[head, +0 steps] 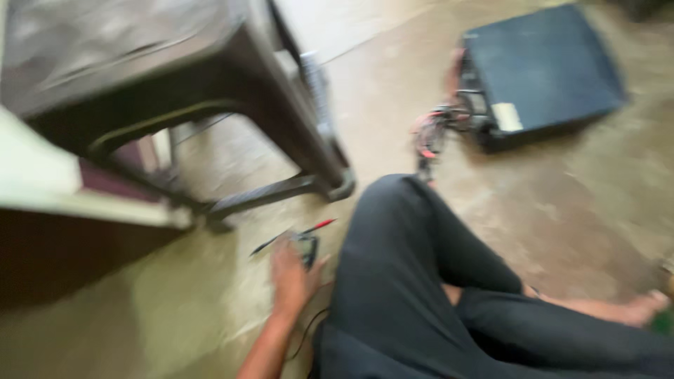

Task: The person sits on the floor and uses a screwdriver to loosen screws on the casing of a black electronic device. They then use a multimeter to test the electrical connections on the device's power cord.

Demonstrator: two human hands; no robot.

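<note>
Left hand [291, 277] laid over small dark meter [307, 247] on rough concrete floor [562, 210], grip blurred, state unclear. Thin red probe [319, 225] just beyond. Boxy black case [540, 70] far right.

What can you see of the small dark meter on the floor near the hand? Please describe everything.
The meter is a small dark handheld box, blurred, lying on the concrete floor beside the person's bent knee. The left hand rests on it from below. Two thin probes, one red and one black, lie just above it. Its screen and dial cannot be made out.
</note>
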